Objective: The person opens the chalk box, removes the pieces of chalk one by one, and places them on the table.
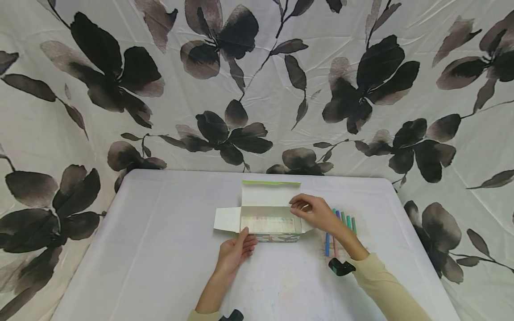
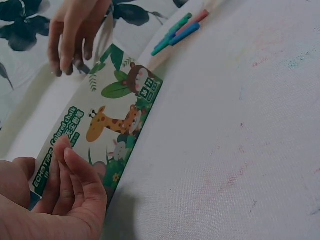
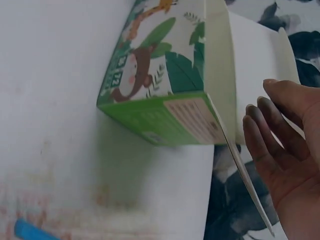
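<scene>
A colored chalk box (image 1: 277, 238) with animal pictures lies with its lid (image 1: 271, 195) raised at the back and its left end flap (image 1: 227, 219) folded outward. Pale, multicoloured contents (image 1: 269, 224) show inside. At the box's front left corner, my left hand (image 1: 234, 252) holds it, thumb by the rim and fingers curled against the printed front (image 2: 112, 125). My right hand (image 1: 315, 211) hovers over the right end, beside the right end flap (image 3: 242, 170). Its fingers are loosely bent, with nothing between thumb and fingertips.
Several chalk sticks in blue, green, teal and red (image 1: 348, 221) lie on the white table (image 1: 160, 249) to the right, partly behind my right forearm. Coloured chalk smudges mark the cloth. A floral curtain (image 1: 257, 89) hangs behind the table's far edge.
</scene>
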